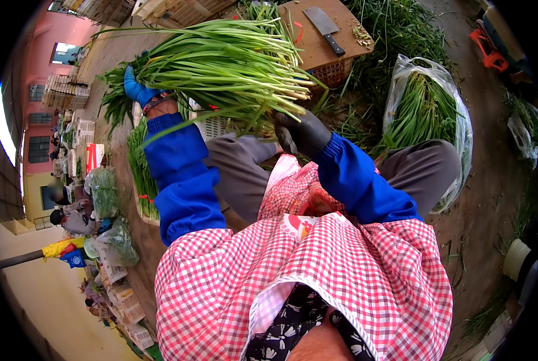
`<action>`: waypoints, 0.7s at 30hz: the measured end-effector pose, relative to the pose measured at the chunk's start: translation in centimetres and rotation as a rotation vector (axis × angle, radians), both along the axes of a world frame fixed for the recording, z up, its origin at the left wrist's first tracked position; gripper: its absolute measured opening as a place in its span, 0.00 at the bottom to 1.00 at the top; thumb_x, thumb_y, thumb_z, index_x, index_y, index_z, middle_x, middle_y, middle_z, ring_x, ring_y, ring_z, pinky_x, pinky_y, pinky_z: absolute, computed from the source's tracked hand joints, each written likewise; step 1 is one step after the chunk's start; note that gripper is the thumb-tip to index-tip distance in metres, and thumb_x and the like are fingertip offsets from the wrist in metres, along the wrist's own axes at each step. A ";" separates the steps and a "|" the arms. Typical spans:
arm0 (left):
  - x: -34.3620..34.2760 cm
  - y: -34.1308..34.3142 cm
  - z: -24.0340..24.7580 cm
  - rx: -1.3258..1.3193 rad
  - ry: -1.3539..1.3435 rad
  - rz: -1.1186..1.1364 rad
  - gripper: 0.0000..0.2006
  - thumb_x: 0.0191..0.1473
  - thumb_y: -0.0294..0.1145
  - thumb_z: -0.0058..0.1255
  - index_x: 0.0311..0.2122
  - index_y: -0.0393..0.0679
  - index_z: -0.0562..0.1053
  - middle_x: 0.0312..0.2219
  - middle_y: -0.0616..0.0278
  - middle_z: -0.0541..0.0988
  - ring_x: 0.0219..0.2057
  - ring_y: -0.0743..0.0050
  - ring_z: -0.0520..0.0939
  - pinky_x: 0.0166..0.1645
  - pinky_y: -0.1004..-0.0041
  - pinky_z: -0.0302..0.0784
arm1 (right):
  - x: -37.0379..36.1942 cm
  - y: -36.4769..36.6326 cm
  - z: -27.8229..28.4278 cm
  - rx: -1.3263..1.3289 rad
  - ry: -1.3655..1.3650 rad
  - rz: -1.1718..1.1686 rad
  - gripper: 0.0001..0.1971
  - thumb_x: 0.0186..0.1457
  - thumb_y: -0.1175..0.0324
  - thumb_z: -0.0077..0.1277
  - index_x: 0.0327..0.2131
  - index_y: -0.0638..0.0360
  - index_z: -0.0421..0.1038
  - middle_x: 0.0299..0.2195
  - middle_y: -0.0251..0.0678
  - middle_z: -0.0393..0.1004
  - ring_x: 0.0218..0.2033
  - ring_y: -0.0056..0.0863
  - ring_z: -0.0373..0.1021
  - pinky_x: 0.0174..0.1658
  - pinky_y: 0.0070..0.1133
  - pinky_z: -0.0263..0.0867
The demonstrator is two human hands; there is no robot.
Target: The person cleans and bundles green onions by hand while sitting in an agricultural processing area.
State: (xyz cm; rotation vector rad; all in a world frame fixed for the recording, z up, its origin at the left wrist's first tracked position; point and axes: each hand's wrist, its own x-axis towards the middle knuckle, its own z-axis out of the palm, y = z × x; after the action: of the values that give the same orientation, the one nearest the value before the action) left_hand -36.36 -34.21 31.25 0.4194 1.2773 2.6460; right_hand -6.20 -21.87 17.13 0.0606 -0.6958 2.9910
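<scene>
A large bundle of garlic chives (220, 63), long flat green leaves with pale stem ends, lies across in front of me, held up off the ground. My left hand (137, 87), in a blue glove, is closed round its leafy end at the left. At the pale stem ends is my right hand (305, 133), in a dark glove, its fingers curled in against the lowest stalks; the leaves partly hide its grip. Beyond the stem ends, a cleaver (324, 29) with a black handle rests on a brown board (305, 51).
More chives lie in a crate (143, 171) by my left forearm. A clear plastic bag (464, 126) of greens stands beside my right knee. Loose leaves (395, 36) are heaped behind the board. Crates (67, 91) and a seated person (79, 219) are off to the left.
</scene>
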 end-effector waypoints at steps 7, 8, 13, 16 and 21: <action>-0.5 -0.6 -1.4 0.010 0.063 -0.278 0.23 0.52 0.47 0.33 0.45 0.38 0.66 0.45 0.47 0.68 0.44 0.51 0.70 0.51 0.54 0.62 | 6.1 3.9 -3.2 0.560 -0.057 0.349 0.09 0.52 0.66 0.44 0.33 0.62 0.64 0.16 0.37 0.70 0.14 0.23 0.68 0.18 0.18 0.66; 0.2 -0.3 -0.9 0.046 0.075 -0.290 0.23 0.52 0.47 0.33 0.45 0.38 0.66 0.44 0.47 0.68 0.44 0.51 0.69 0.51 0.54 0.62 | 6.9 4.6 -5.0 0.678 -0.102 0.421 0.12 0.52 0.62 0.46 0.33 0.62 0.64 0.17 0.36 0.71 0.15 0.23 0.69 0.20 0.19 0.67; 1.6 1.3 -0.1 0.055 0.096 -0.152 0.23 0.52 0.46 0.33 0.45 0.38 0.66 0.44 0.48 0.68 0.45 0.51 0.69 0.52 0.54 0.61 | 8.7 5.9 -2.4 1.683 -0.538 0.134 0.27 0.46 0.65 0.52 0.52 0.49 0.57 0.32 0.36 0.73 0.33 0.27 0.70 0.34 0.23 0.66; 4.0 4.1 0.5 0.058 0.066 -0.353 0.21 0.52 0.43 0.35 0.42 0.36 0.68 0.41 0.49 0.71 0.43 0.56 0.70 0.53 0.58 0.61 | 6.1 5.4 -2.0 0.827 -0.153 -0.262 0.33 0.40 0.61 0.58 0.52 0.54 0.57 0.44 0.37 0.67 0.45 0.24 0.63 0.47 0.24 0.60; -0.7 1.3 1.7 -0.161 -0.125 -0.218 0.19 0.54 0.39 0.32 0.43 0.36 0.68 0.42 0.50 0.71 0.43 0.58 0.70 0.52 0.59 0.61 | -1.8 1.1 -2.7 1.186 0.013 -0.648 0.27 0.44 0.67 0.52 0.49 0.60 0.58 0.45 0.40 0.65 0.45 0.29 0.64 0.47 0.24 0.61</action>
State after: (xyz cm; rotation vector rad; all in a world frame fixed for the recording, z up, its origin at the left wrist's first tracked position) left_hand -37.08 -32.86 32.93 0.3422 1.3124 2.3315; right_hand -7.96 -20.77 14.42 -0.0717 -1.8931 1.6495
